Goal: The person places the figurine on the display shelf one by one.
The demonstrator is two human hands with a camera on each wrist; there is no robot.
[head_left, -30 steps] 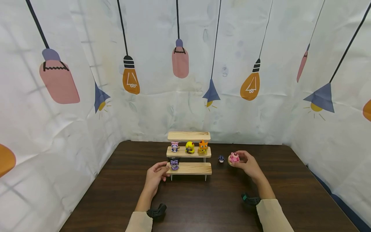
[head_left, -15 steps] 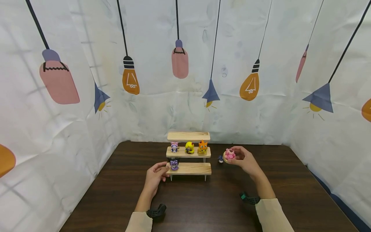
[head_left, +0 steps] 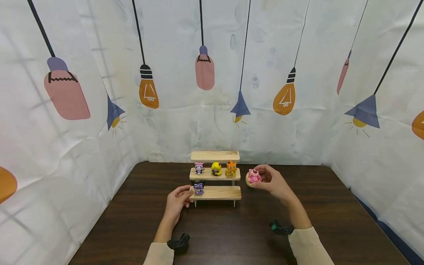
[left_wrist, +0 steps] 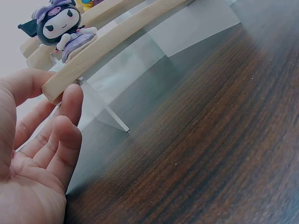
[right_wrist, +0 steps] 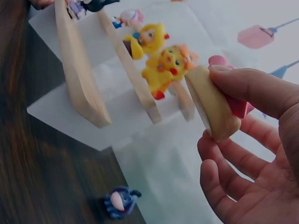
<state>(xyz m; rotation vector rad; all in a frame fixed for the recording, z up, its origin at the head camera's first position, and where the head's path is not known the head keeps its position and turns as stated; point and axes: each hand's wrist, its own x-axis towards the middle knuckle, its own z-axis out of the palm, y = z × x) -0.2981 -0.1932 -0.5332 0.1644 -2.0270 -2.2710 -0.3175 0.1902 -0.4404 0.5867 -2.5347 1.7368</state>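
Note:
My left hand (head_left: 176,203) pinches the left end of the lowest board of a three-tier wooden display stand (head_left: 220,193), thumb above and fingers beneath. Close to that grip, a purple-and-black figurine (left_wrist: 60,29) sits on the board. To the right of the stand, my right hand (head_left: 274,181) holds a pink bear figurine (head_left: 254,176) with a round cream base (right_wrist: 212,102), raised off the table. Thumb and fingertips pinch the base's edge. Below it in the right wrist view, a small dark blue figurine (right_wrist: 120,202) stands on the table; the head view hides it.
The middle board carries a pink-and-white figurine (head_left: 198,168), a yellow-haired figurine (head_left: 216,169) and an orange-and-yellow figurine (head_left: 231,168). Clear supports (left_wrist: 105,105) hold up the boards. A printed cloth (head_left: 212,125) hangs behind the dark wooden table (head_left: 218,235).
My right hand has carried the pink bear figurine left toward the stand, and it now covers the dark blue figurine in the head view. My left hand has stayed at the board's end.

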